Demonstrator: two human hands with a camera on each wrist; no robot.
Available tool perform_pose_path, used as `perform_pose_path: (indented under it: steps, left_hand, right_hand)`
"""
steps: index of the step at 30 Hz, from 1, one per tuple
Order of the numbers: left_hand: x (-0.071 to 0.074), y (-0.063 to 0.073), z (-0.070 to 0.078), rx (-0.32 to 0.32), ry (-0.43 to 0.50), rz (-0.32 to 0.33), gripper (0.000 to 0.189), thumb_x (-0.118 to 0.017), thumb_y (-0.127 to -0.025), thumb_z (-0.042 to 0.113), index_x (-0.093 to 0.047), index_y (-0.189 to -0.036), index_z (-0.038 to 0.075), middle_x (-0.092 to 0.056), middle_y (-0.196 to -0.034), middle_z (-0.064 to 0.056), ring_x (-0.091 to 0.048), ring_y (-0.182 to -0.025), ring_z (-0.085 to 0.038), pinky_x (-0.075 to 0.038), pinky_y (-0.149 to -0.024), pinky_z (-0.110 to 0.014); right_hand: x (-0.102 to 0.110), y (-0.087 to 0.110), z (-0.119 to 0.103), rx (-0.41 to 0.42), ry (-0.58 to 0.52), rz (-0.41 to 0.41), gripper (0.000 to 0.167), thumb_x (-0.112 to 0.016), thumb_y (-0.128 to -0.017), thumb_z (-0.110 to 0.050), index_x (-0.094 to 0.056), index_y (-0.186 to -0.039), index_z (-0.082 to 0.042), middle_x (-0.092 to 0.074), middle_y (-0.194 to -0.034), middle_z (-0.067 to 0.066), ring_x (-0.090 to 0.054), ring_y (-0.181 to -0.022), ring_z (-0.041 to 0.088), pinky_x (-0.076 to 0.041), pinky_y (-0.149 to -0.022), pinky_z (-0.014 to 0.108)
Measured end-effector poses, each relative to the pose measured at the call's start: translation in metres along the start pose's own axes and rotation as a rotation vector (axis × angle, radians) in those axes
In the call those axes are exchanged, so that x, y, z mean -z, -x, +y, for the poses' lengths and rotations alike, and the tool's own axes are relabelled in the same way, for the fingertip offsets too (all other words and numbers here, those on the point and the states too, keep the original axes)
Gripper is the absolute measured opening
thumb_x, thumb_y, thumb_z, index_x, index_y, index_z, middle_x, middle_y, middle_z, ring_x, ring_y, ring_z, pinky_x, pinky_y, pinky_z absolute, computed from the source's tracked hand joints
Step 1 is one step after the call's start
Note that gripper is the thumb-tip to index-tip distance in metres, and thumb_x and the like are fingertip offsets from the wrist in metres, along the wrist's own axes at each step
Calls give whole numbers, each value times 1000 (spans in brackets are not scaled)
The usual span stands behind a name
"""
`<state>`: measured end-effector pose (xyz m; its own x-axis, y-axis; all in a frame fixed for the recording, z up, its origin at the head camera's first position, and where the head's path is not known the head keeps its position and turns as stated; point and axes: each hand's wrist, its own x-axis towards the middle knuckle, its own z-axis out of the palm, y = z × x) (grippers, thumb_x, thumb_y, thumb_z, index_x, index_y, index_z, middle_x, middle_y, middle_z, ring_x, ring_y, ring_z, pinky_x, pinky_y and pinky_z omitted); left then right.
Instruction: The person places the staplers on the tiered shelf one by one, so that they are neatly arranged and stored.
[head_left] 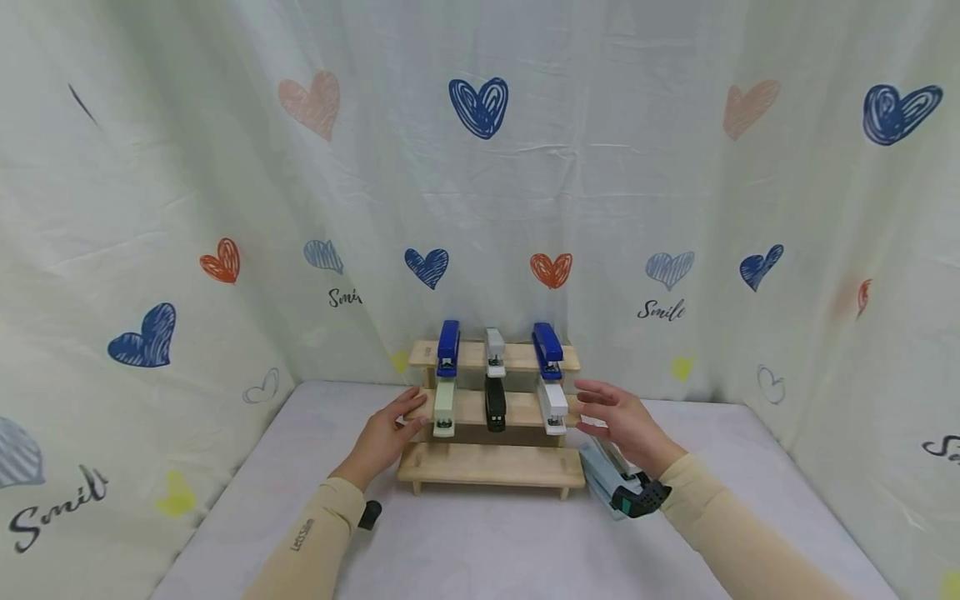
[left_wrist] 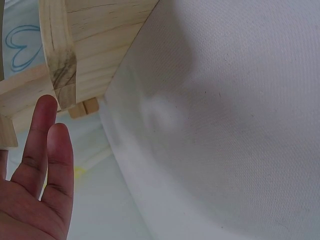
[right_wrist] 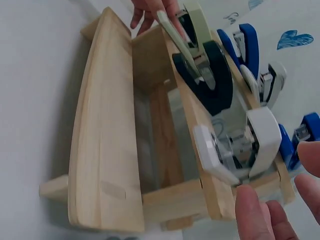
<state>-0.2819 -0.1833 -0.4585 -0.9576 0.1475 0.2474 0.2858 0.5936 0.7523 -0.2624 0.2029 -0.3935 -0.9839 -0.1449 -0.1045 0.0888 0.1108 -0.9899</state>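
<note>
A three-tier wooden rack stands on the table. On its middle tier sit a pale green stapler, a black stapler and a white stapler. The top tier holds two blue staplers with a grey-white stapler between them. At the middle tier's left end is my left hand, its fingertips right at the wood beside the green stapler. My right hand hovers by the right end near the white stapler, fingers spread and holding nothing.
A light blue, cloth-like item lies on the table right of the rack, partly under my right wrist. Behind the table hangs a white curtain printed with hearts. The rack's bottom tier shows bare wood.
</note>
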Motion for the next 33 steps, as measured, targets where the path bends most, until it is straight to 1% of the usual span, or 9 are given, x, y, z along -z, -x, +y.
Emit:
perform_pose_path:
  steps: [3, 6, 13, 16, 18, 23, 26, 29, 33]
  left_hand:
    - [0, -1, -1, 1, -5, -6, 47, -66, -99, 21, -56, -142, 5, -39, -156, -5, -49, -131, -29, -51, -87, -39]
    - [0, -1, -1, 6, -6, -14, 47, -65, -99, 22, -55, -143, 6, -39, -156, -5, -49, -131, -28, -51, -88, -39]
    - [0, -2, 0, 5, -7, -16, 48, -65, -99, 22, -55, -143, 5, -38, -157, -5, -48, -133, -29, -51, -89, -41]
    - [0, -2, -1, 8, -7, -17, 48, -65, -99, 22, -55, -143, 6, -38, -157, -4, -48, -133, -29, -51, -89, -40]
    - [0, -2, -1, 8, -9, -16, 48, -65, -99, 22, -55, -143, 6, -39, -157, -5, -48, -132, -29, -51, -88, -40]
    - [0, -2, -2, -1, -8, -16, 48, -65, -99, 22, -55, -143, 6, -39, -156, -5, -48, -132, -29, -51, -88, -40]
    - [-1, -2, -2, 2, 0, -18, 47, -65, -99, 22, -55, -143, 6, -39, -156, -4, -48, -132, -29, -51, -88, -40]
    - [-1, -3, -4, 2, -4, -13, 47, -65, -99, 22, -56, -143, 7, -39, -156, -4, -48, -132, -29, -51, -88, -40]
    - [-1, -3, -5, -4, -12, -8, 47, -65, -99, 22, -55, -143, 7, -39, -156, -5, -47, -133, -29, -51, -87, -40]
  right_hand:
    - [18, 5, 3, -9, 49, 9, 52, -58, -102, -11, -40, -151, -3, -36, -151, 25, -41, -135, 42, -48, -98, 45]
    - [38, 10, 9, -21, 111, 34, 53, -58, -102, -14, -40, -150, -3, -38, -150, 25, -41, -134, 43, -47, -99, 47]
    - [83, 24, 34, -24, 266, 85, 57, -57, -103, -19, -35, -151, 2, -38, -147, 32, -45, -130, 46, -50, -95, 44]
    - [98, 30, 46, -58, 293, 92, 58, -58, -103, -20, -35, -151, 3, -37, -147, 33, -44, -130, 47, -50, -95, 45]
    - [106, 34, 55, -88, 297, 82, 59, -58, -102, -21, -35, -151, 4, -37, -147, 34, -44, -130, 48, -50, -96, 46]
    - [116, 38, 75, -180, 273, 49, 58, -58, -102, -18, -36, -150, 4, -36, -147, 35, -50, -124, 45, -51, -93, 48]
    - [115, 38, 82, -230, 256, 38, 55, -59, -101, -16, -40, -149, 3, -42, -142, 33, -57, -116, 39, -53, -90, 48]
    - [113, 40, 85, -247, 241, 21, 51, -59, -100, -13, -43, -147, 3, -49, -135, 29, -60, -110, 36, -54, -88, 47]
    - [111, 40, 86, -242, 225, 12, 48, -59, -99, -8, -47, -144, 3, -54, -130, 25, -61, -106, 34, -55, -86, 47]
